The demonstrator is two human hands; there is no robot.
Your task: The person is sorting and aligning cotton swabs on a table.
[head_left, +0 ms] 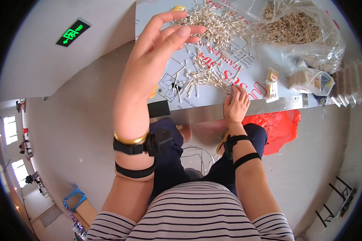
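Nearest: striped shirt [189,213], dark trousers [165,154]. Red plastic bag [277,128] beside the right knee, partly below the table front.

Table [197,115]: bare metal lip along its near edge; a dark rectangular object [159,109] at the lip's left part.

Right hand [236,103]: at this lip, wrist outside the edge, fingers bent and close together at the right end of a loose cluster of swabs [203,76]. Whether it grips any: cannot tell.

Right of that hand, a strip of printed sheet [255,89] gives sideways room as far as a small swab packet [272,86] near the edge.

Left hand [157,46]: raised over the table's left side, fingers long and parted, no object visible in it. Height above the swabs cannot be judged. The cluster lies between the hands.

Farther back: larger heap of swabs [217,24], beyond the left fingertips in view.

Right side, bounding the room there: large clear bag [299,30] of brownish sticks, smaller bag [307,82], row of packets [350,82].
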